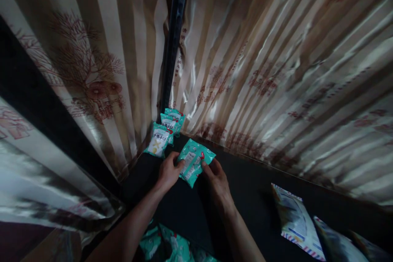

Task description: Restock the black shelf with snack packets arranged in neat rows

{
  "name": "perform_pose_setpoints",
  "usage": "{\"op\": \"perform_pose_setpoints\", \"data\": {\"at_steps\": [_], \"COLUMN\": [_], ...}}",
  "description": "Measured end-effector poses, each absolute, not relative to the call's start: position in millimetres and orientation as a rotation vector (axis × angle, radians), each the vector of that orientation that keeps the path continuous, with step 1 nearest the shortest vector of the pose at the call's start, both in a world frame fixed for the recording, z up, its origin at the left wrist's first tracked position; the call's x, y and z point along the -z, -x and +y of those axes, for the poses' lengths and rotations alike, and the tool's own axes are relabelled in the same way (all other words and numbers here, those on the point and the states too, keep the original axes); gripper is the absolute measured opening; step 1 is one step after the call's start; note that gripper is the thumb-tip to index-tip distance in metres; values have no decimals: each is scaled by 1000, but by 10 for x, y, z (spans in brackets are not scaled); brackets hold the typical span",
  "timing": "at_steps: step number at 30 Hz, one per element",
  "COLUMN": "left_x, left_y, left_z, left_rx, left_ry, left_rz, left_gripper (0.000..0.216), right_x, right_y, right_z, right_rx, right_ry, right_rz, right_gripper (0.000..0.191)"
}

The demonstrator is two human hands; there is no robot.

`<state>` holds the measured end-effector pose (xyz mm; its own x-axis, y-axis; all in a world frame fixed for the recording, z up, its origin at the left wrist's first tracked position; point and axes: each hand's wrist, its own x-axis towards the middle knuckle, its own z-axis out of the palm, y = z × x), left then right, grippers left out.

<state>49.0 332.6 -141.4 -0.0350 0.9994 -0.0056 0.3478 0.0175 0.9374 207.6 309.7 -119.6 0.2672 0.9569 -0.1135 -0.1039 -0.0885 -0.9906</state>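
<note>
left hand: your left hand (168, 174) gripped the teal packet (194, 161) by its left edge.
right hand: your right hand (218, 180) pinched its lower right edge.
packet: between both hands, over the dark shelf (258, 184).
stack: three teal packets (166, 133) just beyond your left hand, against the curtain (276, 57).

Striped, shiny curtains (276, 61) printed with reddish-brown tree patterns hang all around me, their folds catching pale light. A dark vertical post (175, 37) stands in the corner between them. Below spreads a black surface (251, 180). The room is dim overall.
</note>
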Motion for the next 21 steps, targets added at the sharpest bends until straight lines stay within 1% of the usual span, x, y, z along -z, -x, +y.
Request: {"op": "perform_pose_setpoints", "data": {"at_steps": [3,6,16,21], "left_x": [1384,1338,1307,1346], "left_y": [-500,-506,-467,-469], "left_z": [3305,3282,3272,3304], "left_rx": [-1006,-955,-1002,-990], "left_ry": [-1442,-1472,-1544,-1511], "left_rz": [1508,1567,1661,1648], "left_gripper": [10,11,16,20], "right_x": [1233,1267,1263,1302], "right_y": [-2014,-1985,-1856,-1818], "right_z": [3040,3058,3121,3114], "right_rx": [-1237,-1260,-1157,-1186], "right_ry": [1301,1343,1406,1384], "right_rz": [-918,-933,-918,-980], "right_gripper": [54,51,50,51]}}
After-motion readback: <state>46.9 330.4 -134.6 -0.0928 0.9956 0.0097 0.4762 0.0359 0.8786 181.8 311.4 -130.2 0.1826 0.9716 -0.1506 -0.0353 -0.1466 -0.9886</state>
